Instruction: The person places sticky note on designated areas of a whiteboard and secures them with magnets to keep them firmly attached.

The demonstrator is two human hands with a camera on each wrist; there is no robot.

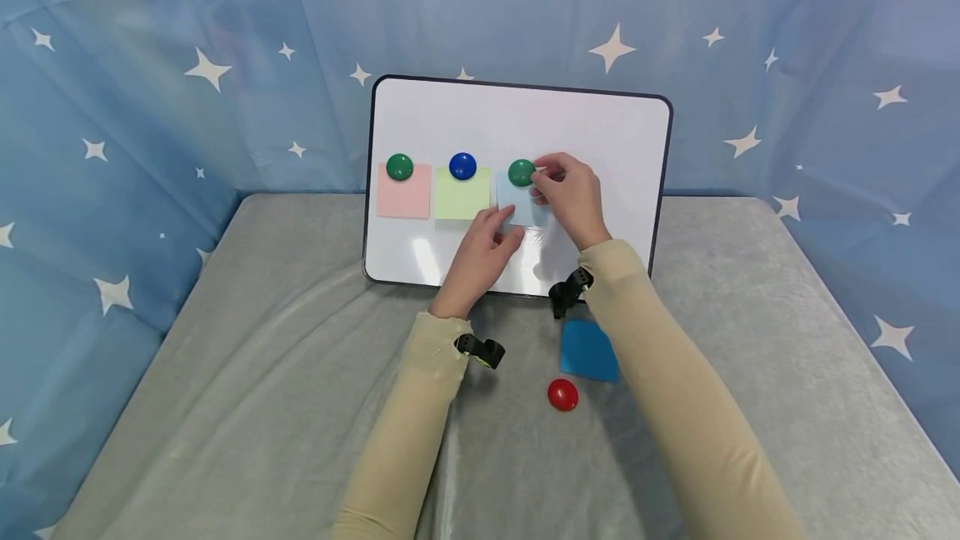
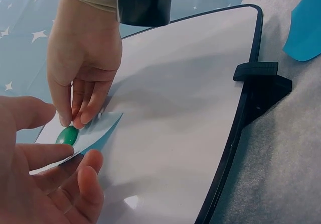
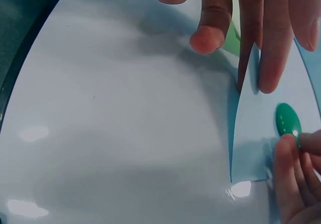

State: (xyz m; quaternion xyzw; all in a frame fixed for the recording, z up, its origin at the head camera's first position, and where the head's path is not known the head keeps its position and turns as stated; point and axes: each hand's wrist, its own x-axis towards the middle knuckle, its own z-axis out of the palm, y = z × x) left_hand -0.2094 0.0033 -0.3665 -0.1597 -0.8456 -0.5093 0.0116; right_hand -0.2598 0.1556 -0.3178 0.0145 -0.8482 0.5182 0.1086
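Note:
My right hand [image 1: 573, 197] pinches a round green magnet [image 1: 521, 172] between thumb and fingertips, at the top of a light blue sticky note [image 3: 251, 143] on the whiteboard [image 1: 615, 140]. My left hand [image 1: 480, 255] is at that note's lower left. In the right wrist view, the note's edge passes between two of its fingers, one in front and one behind. The note's free edge stands away from the board. To the left, a pink note [image 1: 403, 197] sits under another green magnet [image 1: 399, 167], and a yellow-green note [image 1: 462, 197] under a blue magnet [image 1: 462, 166].
On the grey cloth [image 1: 285, 373] in front of the board lie a darker blue note [image 1: 588, 350], partly beside the right sleeve, and a red magnet [image 1: 562, 395]. A black clip-like support [image 2: 263, 81] holds the board's edge. A starry blue curtain [image 1: 262, 23] stands behind.

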